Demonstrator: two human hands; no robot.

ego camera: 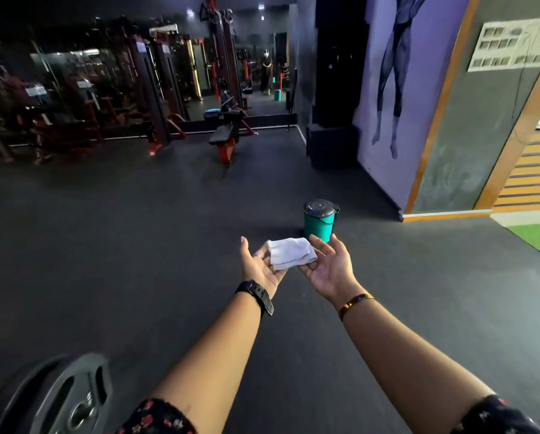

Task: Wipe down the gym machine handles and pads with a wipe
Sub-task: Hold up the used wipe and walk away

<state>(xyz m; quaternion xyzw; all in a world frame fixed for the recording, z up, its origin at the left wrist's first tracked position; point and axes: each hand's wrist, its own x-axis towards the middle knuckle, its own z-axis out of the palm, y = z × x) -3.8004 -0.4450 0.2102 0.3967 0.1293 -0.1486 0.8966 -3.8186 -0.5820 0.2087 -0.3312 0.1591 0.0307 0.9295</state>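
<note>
A folded white wipe [290, 252] lies across the fingers of both my hands, held out in front of me over the dark floor. My left hand [259, 264] is palm up, its fingers straight under the wipe's left end. My right hand [328, 266] is also palm up with relaxed fingers under the wipe's right end. Gym machines with red frames [155, 89] stand far off along the mirrored back wall. A black padded bench [223, 134] on a red frame sits in front of them.
A teal bin with a black lid [320, 219] stands on the floor just beyond my hands. A black weight plate [58, 399] is at the bottom left. A wall with a muscle poster [397, 73] rises at right, stairs [531, 170] beyond it.
</note>
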